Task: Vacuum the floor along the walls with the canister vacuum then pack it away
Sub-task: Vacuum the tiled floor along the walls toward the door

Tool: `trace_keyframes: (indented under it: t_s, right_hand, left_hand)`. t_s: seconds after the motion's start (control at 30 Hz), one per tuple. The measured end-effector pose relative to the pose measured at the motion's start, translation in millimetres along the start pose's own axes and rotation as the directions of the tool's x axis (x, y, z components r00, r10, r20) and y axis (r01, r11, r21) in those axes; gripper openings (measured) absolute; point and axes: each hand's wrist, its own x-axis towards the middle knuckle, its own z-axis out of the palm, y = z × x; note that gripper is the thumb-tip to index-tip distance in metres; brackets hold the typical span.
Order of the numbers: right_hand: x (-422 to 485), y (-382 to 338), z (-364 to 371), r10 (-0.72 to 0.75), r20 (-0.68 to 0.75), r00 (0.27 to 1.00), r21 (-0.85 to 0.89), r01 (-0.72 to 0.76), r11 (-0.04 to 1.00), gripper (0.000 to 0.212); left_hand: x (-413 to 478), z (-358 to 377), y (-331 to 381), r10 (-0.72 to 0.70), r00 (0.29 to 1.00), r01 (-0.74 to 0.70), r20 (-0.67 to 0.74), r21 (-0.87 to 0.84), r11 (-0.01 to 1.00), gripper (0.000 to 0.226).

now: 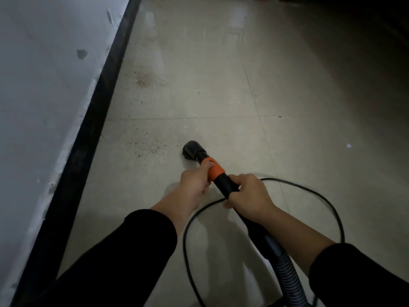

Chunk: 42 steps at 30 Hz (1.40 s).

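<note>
Vacuuming toward the black skirting (88, 129).
Slants the wand (224, 185) up-left toward the skirting, with the hose (285, 262) trailing away from it. Wraps the right hand (250, 196) round the wand, farther from the skirting; curls the left hand (194, 185) round the orange collar (213, 171), nearer. Rests the brush nozzle (193, 149) just short of the grit (146, 146) beside the skirting; likely needs a push up-left.

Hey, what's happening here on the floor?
A person is vacuuming tiled floor beside a wall. The left hand grips the orange collar, the right hand the black tube behind it. The brush nozzle sits on the floor right of a patch of dirt specks; a second patch lies farther along the black baseboard.
</note>
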Motion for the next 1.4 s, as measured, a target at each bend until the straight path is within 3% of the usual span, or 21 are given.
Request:
trace_keyframes:
  t_s: [0.4, 0.57, 0.7, 1.4]
  right_hand:
    - [34.5, -27.3, 16.7, 0.03, -0.012, 0.999, 0.117, -0.028, 0.993, 0.027]
    - [39.1, -38.0, 9.0, 0.045, 0.03, 0.999, 0.155, -0.049, 0.987, 0.028]
    - [37.1, -41.8, 4.1, 0.04, 0.09, 0.995, 0.14, -0.052, 0.989, 0.033]
    - [5.6, -47.9, 30.3, -0.011, 0.187, 0.982, 0.203, -0.028, 0.979, 0.041]
  left_hand:
    - [46.0, -14.0, 7.8, 0.024, 0.998, -0.016, 0.054, -0.157, 0.987, 0.054]
    - [46.7, -14.9, 15.9, 0.01, 0.999, 0.001, 0.04, -0.251, 0.968, 0.048]
    - [40.7, -20.7, 16.0, 0.005, 1.0, 0.0, 0.02, -0.245, 0.97, 0.03]
    - [-0.9, -69.3, -7.6, 0.033, 0.998, -0.046, -0.054, -0.247, 0.968, 0.031]
